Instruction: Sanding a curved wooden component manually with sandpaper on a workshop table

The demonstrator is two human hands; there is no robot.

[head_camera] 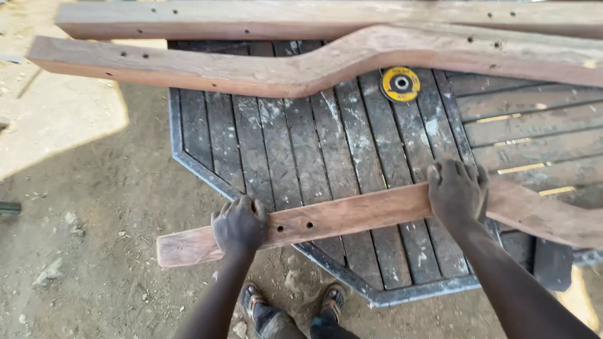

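Hands (pixel 240 223) (pixel 457 191) gripping plank (pixel 352 216); yellow round disc (pixel 401 84) beyond.

plank (pixel 352 216): rough matt wood | table (pixel 301 150): dusty weathered slats, metal rim

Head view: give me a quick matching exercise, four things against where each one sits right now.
Things:
1. near plank
2. grinding disc
3. left hand
4. right hand

Places:
A. flat on the slatted table, just below the curved plank
B. gripping the plank over the table
C. across the table's near corner, one end overhanging the dirt
D. gripping the plank beside two drilled holes, beyond the table's edge

Pairs: 1-C, 2-A, 3-D, 4-B
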